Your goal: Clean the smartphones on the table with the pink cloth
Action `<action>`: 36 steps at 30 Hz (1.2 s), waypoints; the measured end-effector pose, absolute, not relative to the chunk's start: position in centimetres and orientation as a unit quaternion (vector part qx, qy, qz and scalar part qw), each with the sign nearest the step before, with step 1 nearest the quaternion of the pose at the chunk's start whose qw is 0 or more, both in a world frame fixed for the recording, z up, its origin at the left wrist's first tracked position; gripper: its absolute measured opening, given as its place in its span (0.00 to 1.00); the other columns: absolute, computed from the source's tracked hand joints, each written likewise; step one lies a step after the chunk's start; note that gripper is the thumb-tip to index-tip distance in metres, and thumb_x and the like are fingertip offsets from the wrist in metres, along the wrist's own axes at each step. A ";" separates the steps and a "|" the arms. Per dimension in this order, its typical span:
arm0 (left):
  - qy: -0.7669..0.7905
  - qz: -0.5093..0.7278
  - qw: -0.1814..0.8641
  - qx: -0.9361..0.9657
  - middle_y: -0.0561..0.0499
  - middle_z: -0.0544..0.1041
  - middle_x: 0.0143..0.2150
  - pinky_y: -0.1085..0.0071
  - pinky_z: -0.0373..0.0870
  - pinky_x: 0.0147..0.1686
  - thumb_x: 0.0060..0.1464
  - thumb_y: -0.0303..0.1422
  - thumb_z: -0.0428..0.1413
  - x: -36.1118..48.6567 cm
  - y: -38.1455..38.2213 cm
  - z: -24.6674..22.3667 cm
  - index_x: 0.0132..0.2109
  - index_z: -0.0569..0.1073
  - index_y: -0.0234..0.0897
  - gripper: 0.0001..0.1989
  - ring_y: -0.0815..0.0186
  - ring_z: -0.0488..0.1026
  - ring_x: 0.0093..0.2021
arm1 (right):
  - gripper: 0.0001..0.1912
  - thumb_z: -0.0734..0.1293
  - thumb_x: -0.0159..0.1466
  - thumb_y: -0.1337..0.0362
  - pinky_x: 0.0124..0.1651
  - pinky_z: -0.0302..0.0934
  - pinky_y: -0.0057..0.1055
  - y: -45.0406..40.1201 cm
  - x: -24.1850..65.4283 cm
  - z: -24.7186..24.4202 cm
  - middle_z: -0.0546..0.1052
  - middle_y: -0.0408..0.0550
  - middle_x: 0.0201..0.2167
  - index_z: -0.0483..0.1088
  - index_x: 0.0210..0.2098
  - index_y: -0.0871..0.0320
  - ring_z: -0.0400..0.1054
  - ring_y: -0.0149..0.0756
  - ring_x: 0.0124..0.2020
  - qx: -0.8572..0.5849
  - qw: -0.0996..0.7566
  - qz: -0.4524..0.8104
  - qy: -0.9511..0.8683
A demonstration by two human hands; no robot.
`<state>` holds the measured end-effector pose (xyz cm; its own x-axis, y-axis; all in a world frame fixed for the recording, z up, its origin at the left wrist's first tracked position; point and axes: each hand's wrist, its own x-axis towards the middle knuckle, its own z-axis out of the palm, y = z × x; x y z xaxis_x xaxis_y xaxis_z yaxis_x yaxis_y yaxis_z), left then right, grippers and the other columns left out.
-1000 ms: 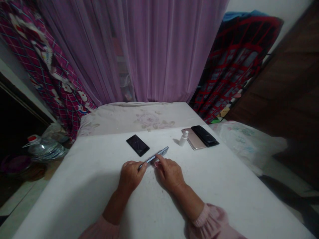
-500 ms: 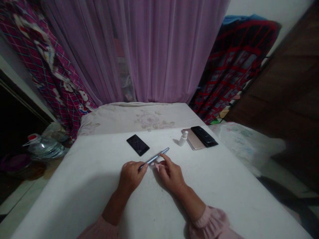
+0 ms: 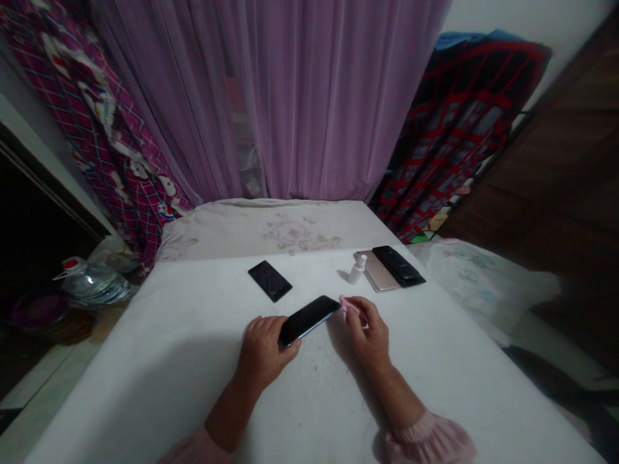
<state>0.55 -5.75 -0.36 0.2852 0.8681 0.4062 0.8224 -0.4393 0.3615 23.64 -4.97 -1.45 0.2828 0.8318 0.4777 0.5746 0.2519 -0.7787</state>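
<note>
My left hand [image 3: 264, 351] grips one end of a black smartphone [image 3: 309, 319], thumb along its near edge and fingers behind. The phone is tilted so its dark screen shows, held above the white-covered table. Pinched in the fingers of my right hand [image 3: 370, 332] is a small pink cloth [image 3: 346, 305], close by the phone's far right corner; whether it touches the phone I cannot tell. Another dark phone [image 3: 270, 280] lies flat beyond my left hand. A small white spray bottle [image 3: 357, 270] stands upright past my right hand.
Right of the bottle lie a rose-gold phone [image 3: 378, 270] and a black phone or case [image 3: 398, 265], partly overlapping. The table's white cover [image 3: 309, 412] meets a floral cloth [image 3: 290, 232] at the back. Purple curtains [image 3: 309, 103] hang behind. A large water bottle [image 3: 94, 283] stands left of the table.
The phone in my left hand has turned from edge-on to showing its screen. My right hand has moved right with the pink cloth, from the phone's side edge to its far end.
</note>
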 end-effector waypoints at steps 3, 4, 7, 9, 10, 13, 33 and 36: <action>0.519 0.284 0.030 0.805 0.44 0.77 0.43 0.55 0.68 0.48 0.49 0.38 0.58 0.8 -5.8 -1.0 0.47 0.71 0.38 0.18 0.53 0.74 0.43 | 0.13 0.61 0.65 0.60 0.44 0.68 0.36 -4.3 23.5 -1.3 0.78 0.53 0.42 0.71 0.46 0.57 0.73 0.39 0.42 -0.572 0.500 0.078 -0.646; 0.517 0.286 0.026 0.806 0.43 0.77 0.43 0.55 0.68 0.48 0.48 0.37 0.58 0.9 -5.8 -1.2 0.48 0.70 0.37 0.19 0.53 0.73 0.44 | 0.13 0.61 0.65 0.61 0.45 0.68 0.36 -4.0 23.4 -1.4 0.78 0.53 0.42 0.71 0.46 0.57 0.72 0.39 0.43 -0.562 0.495 0.063 -0.660; 0.513 0.294 0.021 0.806 0.42 0.75 0.46 0.54 0.68 0.48 0.48 0.36 0.57 1.0 -5.7 -2.1 0.51 0.67 0.36 0.22 0.52 0.72 0.46 | 0.13 0.60 0.66 0.63 0.46 0.68 0.37 -3.2 23.3 -2.3 0.79 0.52 0.41 0.73 0.45 0.57 0.72 0.40 0.43 -0.545 0.478 0.019 -0.689; 0.511 0.300 0.021 0.805 0.41 0.74 0.47 0.54 0.68 0.49 0.49 0.36 0.57 0.9 -5.7 -2.7 0.54 0.66 0.36 0.24 0.52 0.71 0.47 | 0.13 0.60 0.66 0.63 0.45 0.68 0.37 -2.7 23.3 -3.1 0.79 0.52 0.41 0.74 0.45 0.57 0.72 0.40 0.43 -0.540 0.455 0.004 -0.708; 0.513 0.301 0.019 0.803 0.41 0.74 0.48 0.53 0.67 0.49 0.49 0.37 0.58 0.7 -5.7 -2.9 0.55 0.65 0.35 0.26 0.51 0.71 0.48 | 0.13 0.60 0.66 0.63 0.45 0.67 0.37 -2.4 23.3 -3.6 0.79 0.51 0.41 0.74 0.45 0.57 0.72 0.40 0.42 -0.540 0.440 0.000 -0.718; 0.535 0.297 0.004 0.791 0.39 0.73 0.50 0.50 0.65 0.51 0.48 0.41 0.60 0.0 -5.9 -3.3 0.56 0.64 0.34 0.30 0.49 0.70 0.49 | 0.13 0.60 0.67 0.64 0.48 0.66 0.38 -1.9 23.1 -4.6 0.79 0.51 0.43 0.75 0.44 0.56 0.72 0.40 0.44 -0.551 0.393 -0.013 -0.736; 0.554 0.274 -0.003 0.786 0.41 0.74 0.47 0.48 0.60 0.54 0.47 0.39 0.61 -0.7 -6.2 -3.0 0.50 0.67 0.35 0.24 0.50 0.70 0.49 | 0.18 0.63 0.62 0.74 0.57 0.58 0.39 -3.1 17.6 -3.4 0.76 0.49 0.50 0.73 0.49 0.55 0.68 0.40 0.52 -0.455 0.280 0.018 -0.845; 0.558 0.277 -0.010 0.783 0.41 0.74 0.48 0.48 0.60 0.54 0.47 0.39 0.60 -0.7 -6.3 -3.1 0.50 0.68 0.36 0.23 0.50 0.70 0.49 | 0.16 0.64 0.62 0.73 0.52 0.60 0.39 -1.8 19.3 -3.5 0.77 0.50 0.50 0.74 0.47 0.55 0.69 0.42 0.52 -0.508 0.260 0.006 -0.821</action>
<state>-0.74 -6.26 -3.08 0.2250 0.8670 0.4446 0.8784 -0.3779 0.2925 19.26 -1.83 -3.51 -0.3494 0.8372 0.4206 0.8313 0.4841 -0.2729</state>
